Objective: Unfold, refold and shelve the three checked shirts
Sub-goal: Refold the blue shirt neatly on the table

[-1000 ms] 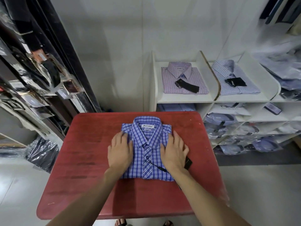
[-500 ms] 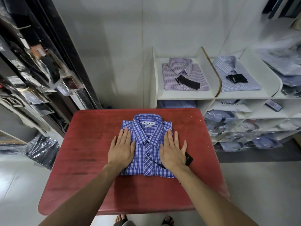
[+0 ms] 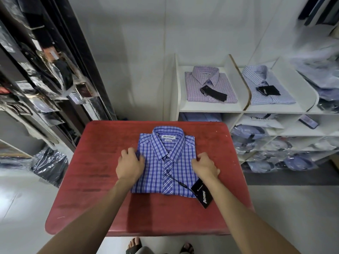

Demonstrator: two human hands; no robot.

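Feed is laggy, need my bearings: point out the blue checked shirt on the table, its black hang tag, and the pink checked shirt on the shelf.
blue checked shirt (image 3: 161, 173): head view, front placket.
black hang tag (image 3: 202, 195): head view, tag middle.
pink checked shirt (image 3: 197, 85): head view, left chest panel.

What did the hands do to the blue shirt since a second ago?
Both hands slid outward off the blue shirt: the left hand and right hand now curl their fingers at its side edges. The hang tag is uncovered. The shirt stayed folded on the red table.

Clothing shop; tagged folded shirts (image 3: 210, 87) on white shelves (image 3: 211, 108); bagged stock (image 3: 297, 162).
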